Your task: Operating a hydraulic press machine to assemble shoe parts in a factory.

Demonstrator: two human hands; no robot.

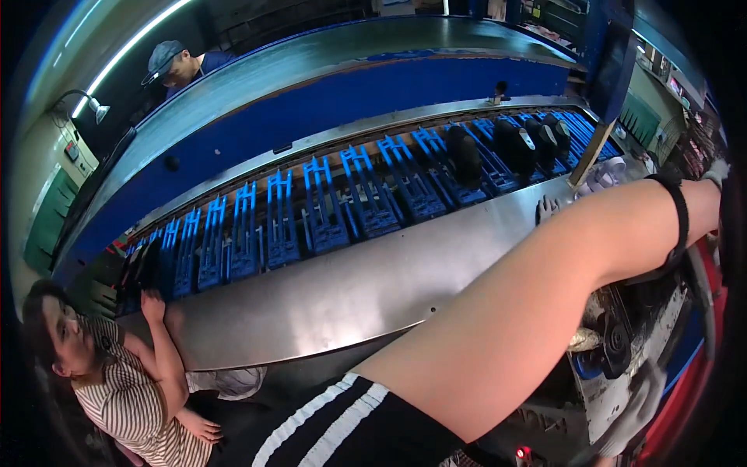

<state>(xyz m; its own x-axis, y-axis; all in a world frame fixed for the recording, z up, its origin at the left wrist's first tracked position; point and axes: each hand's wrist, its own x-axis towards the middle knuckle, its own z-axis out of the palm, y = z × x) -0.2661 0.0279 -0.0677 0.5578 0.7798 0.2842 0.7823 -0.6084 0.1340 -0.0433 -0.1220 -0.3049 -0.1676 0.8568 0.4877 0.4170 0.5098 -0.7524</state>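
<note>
My left arm, in a black sleeve with white stripes, stretches across to the right. A black band circles it near the wrist. Only part of my left hand (717, 171), in a pale glove, shows at the right rim; its fingers are cut off. Lower right, my right hand (636, 409) wears a grey glove and is blurred, beside a black machine part (616, 342) with a round piece. What either hand holds cannot be made out. Beyond my forearm, grey glove-like fingers (548, 208) rest on the steel ledge (311, 315), next to crumpled pale cloth (607, 175).
A long blue machine (311, 128) carries a row of blue holders (354, 191), with dark rounded pieces (463, 152) on several at the right. A striped-shirted person (144, 389) sits at the left, one hand at the ledge. A capped person (165, 62) is behind the machine.
</note>
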